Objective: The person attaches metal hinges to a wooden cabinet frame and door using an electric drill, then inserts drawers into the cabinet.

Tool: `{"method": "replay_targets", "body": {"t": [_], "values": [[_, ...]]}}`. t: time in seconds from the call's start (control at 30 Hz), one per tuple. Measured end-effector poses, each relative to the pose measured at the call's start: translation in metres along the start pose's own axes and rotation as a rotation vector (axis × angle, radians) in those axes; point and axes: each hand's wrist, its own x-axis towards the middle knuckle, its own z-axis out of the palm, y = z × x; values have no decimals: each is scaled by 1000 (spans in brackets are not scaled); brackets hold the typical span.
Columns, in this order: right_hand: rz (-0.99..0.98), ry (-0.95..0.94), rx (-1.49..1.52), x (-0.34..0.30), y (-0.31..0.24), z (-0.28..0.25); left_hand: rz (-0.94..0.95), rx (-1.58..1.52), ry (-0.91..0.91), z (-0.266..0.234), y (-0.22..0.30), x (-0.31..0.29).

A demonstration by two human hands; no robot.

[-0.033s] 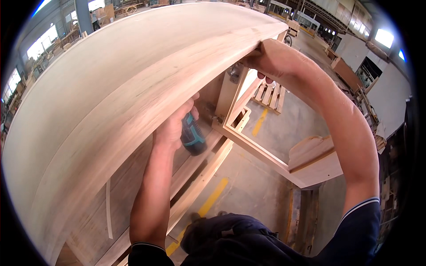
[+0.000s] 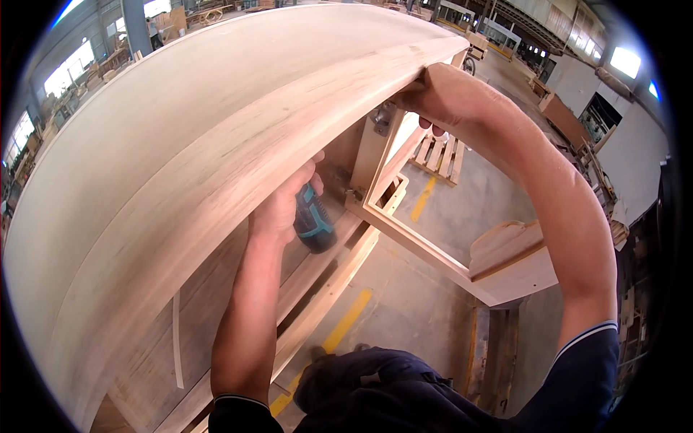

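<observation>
My left hand (image 2: 278, 209) is closed round the grip of a black and teal cordless drill (image 2: 315, 222), just under the front edge of a pale wooden cabinet top (image 2: 238, 108). The drill's front end is hidden beneath that top. My right hand (image 2: 433, 97) reaches in from the right to the upper corner of an open cabinet door frame (image 2: 426, 244). Its fingers bend round the frame, with two fingertips showing below the palm and the thumb side hidden under the top. A metal hinge (image 2: 381, 119) sits beside this hand, and a lower hinge (image 2: 354, 194) joins door and cabinet.
The cabinet's wooden interior (image 2: 209, 317) opens below the top on the left. A wooden pallet (image 2: 439, 159) lies on the concrete floor past the door. Yellow floor lines (image 2: 348, 320) run by my feet. A pale curved wooden piece (image 2: 505, 249) stands near the door's outer corner.
</observation>
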Motion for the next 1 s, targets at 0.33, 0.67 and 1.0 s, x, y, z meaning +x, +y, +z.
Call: {"method": "replay_targets", "body": {"t": [0.33,0.67,1.0], "values": [[110,-15,-61,0,-13,-2,-2,-41,-12,-7,-4,4],[-36,65,37,-2,2,2,7,-28,-1,-11,-8,5],[-6,-1,5,5,8,4,-93,-74,12,-13,-11,6]]}}
